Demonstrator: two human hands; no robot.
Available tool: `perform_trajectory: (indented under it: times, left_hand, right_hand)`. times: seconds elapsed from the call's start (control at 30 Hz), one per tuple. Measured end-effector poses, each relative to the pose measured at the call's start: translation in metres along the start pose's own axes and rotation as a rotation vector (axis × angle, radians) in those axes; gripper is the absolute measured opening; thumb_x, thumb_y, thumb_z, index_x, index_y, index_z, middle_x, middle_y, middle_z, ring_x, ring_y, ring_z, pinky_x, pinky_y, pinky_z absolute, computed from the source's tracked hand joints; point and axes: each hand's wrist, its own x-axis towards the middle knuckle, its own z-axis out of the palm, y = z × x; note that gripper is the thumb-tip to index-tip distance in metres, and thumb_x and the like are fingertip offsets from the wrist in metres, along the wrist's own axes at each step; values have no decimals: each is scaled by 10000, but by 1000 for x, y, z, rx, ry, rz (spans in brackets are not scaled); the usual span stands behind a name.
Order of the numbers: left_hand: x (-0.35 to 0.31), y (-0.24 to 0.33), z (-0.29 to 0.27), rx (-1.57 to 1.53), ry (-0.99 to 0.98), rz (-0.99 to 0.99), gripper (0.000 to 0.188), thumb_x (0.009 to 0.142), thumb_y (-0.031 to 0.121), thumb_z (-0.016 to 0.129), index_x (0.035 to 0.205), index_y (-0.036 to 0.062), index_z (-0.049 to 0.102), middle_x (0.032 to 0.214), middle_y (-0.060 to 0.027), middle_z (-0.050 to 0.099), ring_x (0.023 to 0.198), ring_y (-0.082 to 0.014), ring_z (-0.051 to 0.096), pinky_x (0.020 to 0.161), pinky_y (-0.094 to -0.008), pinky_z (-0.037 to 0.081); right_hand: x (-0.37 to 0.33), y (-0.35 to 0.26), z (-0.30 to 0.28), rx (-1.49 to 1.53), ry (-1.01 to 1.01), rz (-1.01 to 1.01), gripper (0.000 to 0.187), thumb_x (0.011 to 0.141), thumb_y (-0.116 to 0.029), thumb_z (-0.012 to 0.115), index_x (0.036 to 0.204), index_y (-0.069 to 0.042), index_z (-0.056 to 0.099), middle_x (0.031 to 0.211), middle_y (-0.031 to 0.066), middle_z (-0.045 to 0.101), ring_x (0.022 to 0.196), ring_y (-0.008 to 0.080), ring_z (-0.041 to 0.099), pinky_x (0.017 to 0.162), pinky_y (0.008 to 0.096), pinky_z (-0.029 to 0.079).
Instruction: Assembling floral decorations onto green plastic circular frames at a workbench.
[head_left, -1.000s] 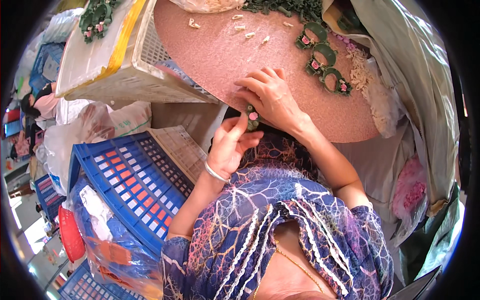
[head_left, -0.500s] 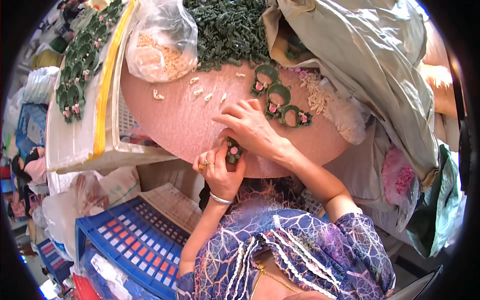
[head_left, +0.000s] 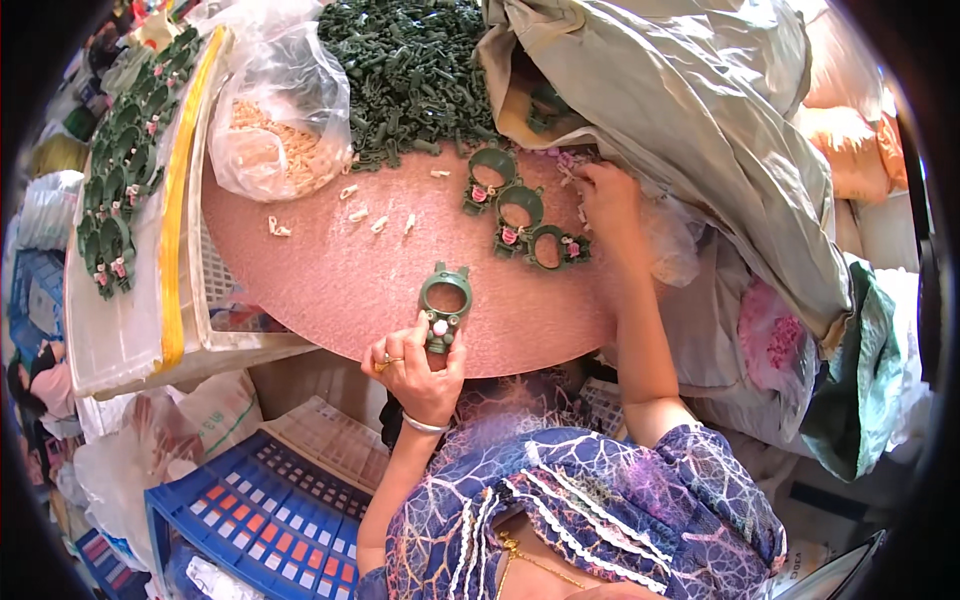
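Head view: my left hand pinches a green plastic ring piece by its lower end, thumb and fingers closed, at the near edge of the round pink board. Half a second ago my right hand worked beside it; now it has reached far right, fingers curled into small pink bits beside three finished rings. Smooth moulded plastic, gritty board.

Dk green ring pc, pink round tabletop, blue crate.
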Motion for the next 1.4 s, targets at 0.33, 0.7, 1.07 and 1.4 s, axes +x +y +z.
perform_trajectory:
  times: [0.33,0.7,1.07,1.4]
  left_hand:
    - [-1,-3,1,57,8,25,456,698,300,832,1082,110,678,891,-55,560,921,-258,545,951,-435,354]
    - [-4,-3,1,22,44,37,447,697,271,836,1077,98,675,897,-33,571,878,-235,535,916,-434,355]
    - [0,-3,4,1,48,30,467,684,228,835,1103,88,682,907,-35,581,905,-235,558,930,-437,362]
    - [0,-4,7,-13,63,26,457,691,249,843,1096,112,680,903,-24,587,882,-226,564,924,-412,348]
  right_hand:
    - [23,-42,19,225,88,-324,193,778,-28,630,930,-56,747,919,136,696,885,344,634,778,431,514]
    - [51,-90,27,304,-43,-511,163,850,-80,662,988,-78,749,979,68,716,956,294,605,891,399,469]
    - [67,-145,78,-141,-132,-581,274,750,-144,752,1013,-106,686,945,77,701,1007,289,615,894,427,430]
    - [48,-121,47,145,-196,-613,104,882,-106,616,937,-88,702,966,123,700,963,330,622,902,434,418]
